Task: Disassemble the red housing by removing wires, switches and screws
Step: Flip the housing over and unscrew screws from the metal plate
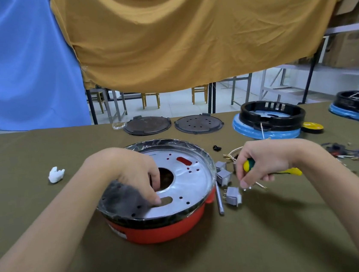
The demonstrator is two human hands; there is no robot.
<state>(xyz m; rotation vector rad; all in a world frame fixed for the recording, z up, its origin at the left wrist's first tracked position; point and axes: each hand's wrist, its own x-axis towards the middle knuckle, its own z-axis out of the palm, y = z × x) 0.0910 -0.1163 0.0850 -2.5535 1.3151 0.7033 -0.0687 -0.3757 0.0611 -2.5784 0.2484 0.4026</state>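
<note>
So the red housing (162, 229) is sat a bit left of centre in the frame on the olive-green table cover (210, 255), with a shiny silver plate (192, 179) set into its top. The left hand (138, 176) is laid over that plate, fingers curled down with the tips hooked at the edge of the big round hole, so the housing is gripped there. Over at centre right, a yellow-and-green screwdriver (290, 171) is clenched in the right hand (264, 162), just above the table. Three grey switches (233, 195) are scattered between the housing and that hand, and a thin grey rod (218, 198) is lying right beside the housing's rim. A bundle of pulled wires (355, 154) is piled at the right edge. Two dark round plates (147, 125) are parked further back, plus a black-and-blue housing (268, 121) at upper right.
</note>
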